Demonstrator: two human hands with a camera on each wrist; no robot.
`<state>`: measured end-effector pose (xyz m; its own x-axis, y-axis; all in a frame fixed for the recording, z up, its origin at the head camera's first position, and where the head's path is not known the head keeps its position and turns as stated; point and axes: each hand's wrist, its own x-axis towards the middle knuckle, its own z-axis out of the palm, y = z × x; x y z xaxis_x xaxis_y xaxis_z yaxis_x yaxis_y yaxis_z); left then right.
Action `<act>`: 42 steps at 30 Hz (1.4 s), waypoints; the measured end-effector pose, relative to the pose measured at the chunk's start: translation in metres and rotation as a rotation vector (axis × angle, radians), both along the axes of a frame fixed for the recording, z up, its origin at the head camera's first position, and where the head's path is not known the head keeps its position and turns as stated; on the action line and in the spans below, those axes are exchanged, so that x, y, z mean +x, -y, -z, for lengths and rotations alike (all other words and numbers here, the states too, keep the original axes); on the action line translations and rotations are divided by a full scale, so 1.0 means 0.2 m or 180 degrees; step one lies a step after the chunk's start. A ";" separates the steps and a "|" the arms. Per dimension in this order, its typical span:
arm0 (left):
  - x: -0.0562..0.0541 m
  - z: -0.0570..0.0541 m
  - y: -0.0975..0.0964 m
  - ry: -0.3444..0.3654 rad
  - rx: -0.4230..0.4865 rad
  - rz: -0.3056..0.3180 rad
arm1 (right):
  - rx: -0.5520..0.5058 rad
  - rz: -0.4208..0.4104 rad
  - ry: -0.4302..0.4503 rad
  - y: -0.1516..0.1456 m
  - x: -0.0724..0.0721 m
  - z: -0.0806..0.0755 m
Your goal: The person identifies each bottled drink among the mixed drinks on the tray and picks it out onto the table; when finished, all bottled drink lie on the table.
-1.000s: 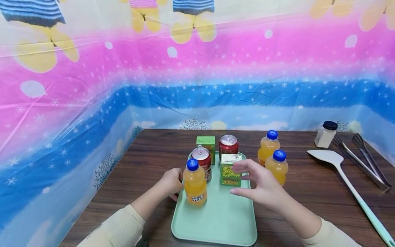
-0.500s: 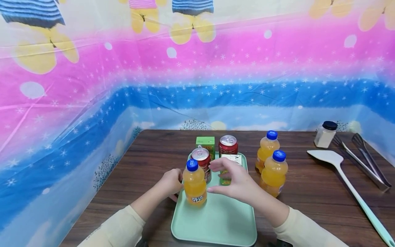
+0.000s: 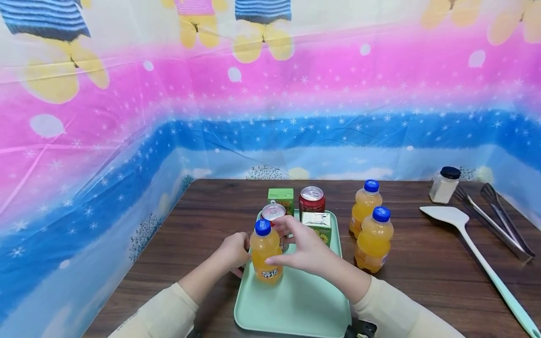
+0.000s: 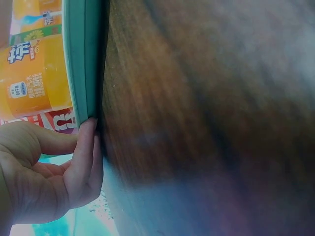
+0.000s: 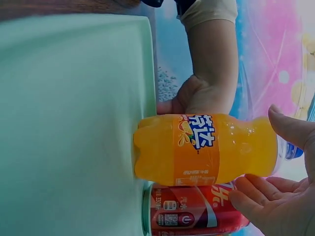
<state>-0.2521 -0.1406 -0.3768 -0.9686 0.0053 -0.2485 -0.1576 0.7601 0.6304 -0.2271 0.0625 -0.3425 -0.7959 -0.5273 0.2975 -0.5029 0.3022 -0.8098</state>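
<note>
My left hand (image 3: 233, 251) pinches the left rim of a pale green tray (image 3: 291, 307); the left wrist view shows thumb and fingers meeting at this rim (image 4: 84, 73). An upright orange soda bottle (image 3: 261, 249) with a blue cap stands on the tray close to that hand. My right hand (image 3: 306, 246) reaches around it, thumb on the near side and fingers on the far side, near the bottle's shoulder in the right wrist view. Right behind the bottle is a red soda can (image 3: 273, 210), partly hidden. A green drink carton (image 3: 318, 223) stands right of the can, partly covered by my right hand.
At the tray's far end are another green carton (image 3: 281, 199) and red can (image 3: 312, 203). Two more orange soda bottles (image 3: 367, 202) stand right of the tray. Farther right lie a white spatula (image 3: 448, 216) and metal tongs (image 3: 503, 225), near a black-lidded jar (image 3: 444, 188).
My right hand has moved left, from beside the near carton to around the orange soda bottle on the tray. The left hand stays on the tray rim.
</note>
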 end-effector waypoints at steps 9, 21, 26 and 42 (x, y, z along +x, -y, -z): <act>0.00 -0.01 0.01 0.0008 0.0035 0.0010 | 0.0119 0.0005 -0.0046 0.06 -0.01 0.00; 0.01 -0.01 0.00 -0.0030 0.0037 0.0024 | 0.0276 0.0109 -0.0056 0.09 -0.01 0.03; 0.01 -0.01 0.00 -0.0036 0.0012 0.0034 | 0.0243 0.0177 0.0026 0.10 0.00 0.02; 0.01 0.00 0.01 -0.0077 0.0056 0.0055 | 0.0122 0.0227 -0.0105 0.07 0.05 -0.02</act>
